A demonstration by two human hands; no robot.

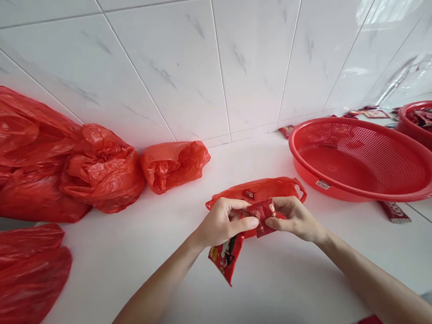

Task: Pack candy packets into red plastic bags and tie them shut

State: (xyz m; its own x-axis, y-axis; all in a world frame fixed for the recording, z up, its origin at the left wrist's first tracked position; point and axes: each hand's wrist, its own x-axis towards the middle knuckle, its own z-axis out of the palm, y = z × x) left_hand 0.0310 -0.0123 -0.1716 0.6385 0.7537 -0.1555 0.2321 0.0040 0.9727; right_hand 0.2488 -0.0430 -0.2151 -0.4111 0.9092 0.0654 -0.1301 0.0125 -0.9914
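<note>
Both my hands meet at the middle of the white counter, over a red plastic bag (267,187) lying flat. Between my fingertips is a small dark-red wrapped packet (262,218) with pale print. My left hand (223,223), fingers closed, grips its left side with the thumb on the front. A larger red packet (228,255) with black and yellow print hangs below that same palm, its upper part hidden. The right edge of the small packet is pinched by my right hand (294,218). Another small dark item (250,194) shows on the bag just behind my fingers.
A red perforated basket (370,198) stands on the right, with a dark-red wrapper (394,211) partly beneath it. Farther right, a second red basket (417,130) holds many packets. Crumpled red bags (101,170) line the left side. A tiled wall (179,61) closes off the back.
</note>
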